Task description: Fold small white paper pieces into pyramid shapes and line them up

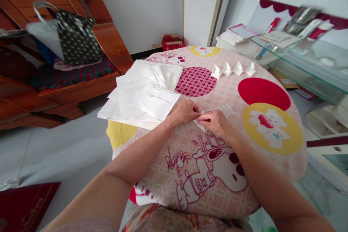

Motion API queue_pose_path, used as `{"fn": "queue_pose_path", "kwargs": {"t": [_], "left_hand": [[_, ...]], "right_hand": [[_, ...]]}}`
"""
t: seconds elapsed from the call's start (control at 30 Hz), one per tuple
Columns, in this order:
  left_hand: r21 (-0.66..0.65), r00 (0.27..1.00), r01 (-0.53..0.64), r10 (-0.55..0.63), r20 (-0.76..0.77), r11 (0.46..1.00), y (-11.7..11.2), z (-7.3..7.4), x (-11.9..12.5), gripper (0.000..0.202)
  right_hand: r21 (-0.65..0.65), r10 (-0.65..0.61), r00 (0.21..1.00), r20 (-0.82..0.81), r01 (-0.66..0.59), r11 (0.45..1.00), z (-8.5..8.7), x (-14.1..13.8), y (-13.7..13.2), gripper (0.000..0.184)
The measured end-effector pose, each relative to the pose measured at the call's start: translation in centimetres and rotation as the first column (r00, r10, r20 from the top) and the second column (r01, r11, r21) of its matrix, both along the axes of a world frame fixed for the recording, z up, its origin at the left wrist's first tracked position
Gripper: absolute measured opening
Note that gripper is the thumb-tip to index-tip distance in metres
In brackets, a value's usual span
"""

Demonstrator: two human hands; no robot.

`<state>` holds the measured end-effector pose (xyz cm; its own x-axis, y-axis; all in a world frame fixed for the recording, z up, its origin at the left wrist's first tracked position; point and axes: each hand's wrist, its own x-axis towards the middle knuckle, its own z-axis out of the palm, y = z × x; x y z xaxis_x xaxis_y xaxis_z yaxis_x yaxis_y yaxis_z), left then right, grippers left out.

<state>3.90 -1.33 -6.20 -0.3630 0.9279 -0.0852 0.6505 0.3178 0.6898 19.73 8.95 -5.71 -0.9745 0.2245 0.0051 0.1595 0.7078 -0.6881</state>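
Note:
In the middle of the round table, my left hand (187,111) and my right hand (216,121) meet over a small piece of folded white paper (201,127). Both hands are closed, with their fingertips pinching the paper; part of it is hidden under the fingers. Just left of my left hand lies a messy stack of white paper sheets (136,98), some with printed text. Farther back on the right, several small pointed folded paper shapes (238,68) stand in a row.
A patterned cloth (231,98) covers the table. At the right is a glass shelf (307,61) with a metal container (306,16) and papers. A wooden bench (81,88) with a dark patterned bag (76,36) stands at the left. A red object (172,42) sits behind the table.

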Motion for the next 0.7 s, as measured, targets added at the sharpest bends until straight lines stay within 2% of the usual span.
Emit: {"fn": "queue_pose_path", "kwargs": {"t": [0.23, 0.53, 0.7], "left_hand": [[-0.015, 1.000, -0.003, 0.003, -0.031, 1.000, 0.17, 0.06, 0.15, 0.016], [-0.025, 1.000, 0.004, -0.005, -0.020, 1.000, 0.41, -0.05, 0.07, 0.013], [-0.014, 1.000, 0.006, -0.006, -0.015, 1.000, 0.41, -0.18, 0.03, 0.013]], "right_hand": [[0.093, 0.177, 0.983, -0.053, -0.172, 0.981, -0.44, 0.18, 0.68, 0.025], [0.141, 0.208, 0.978, -0.022, -0.203, 0.969, -0.61, -0.08, 0.69, 0.025], [0.096, 0.213, 0.977, -0.001, -0.212, 0.973, -0.57, -0.18, 0.68, 0.024]]}}
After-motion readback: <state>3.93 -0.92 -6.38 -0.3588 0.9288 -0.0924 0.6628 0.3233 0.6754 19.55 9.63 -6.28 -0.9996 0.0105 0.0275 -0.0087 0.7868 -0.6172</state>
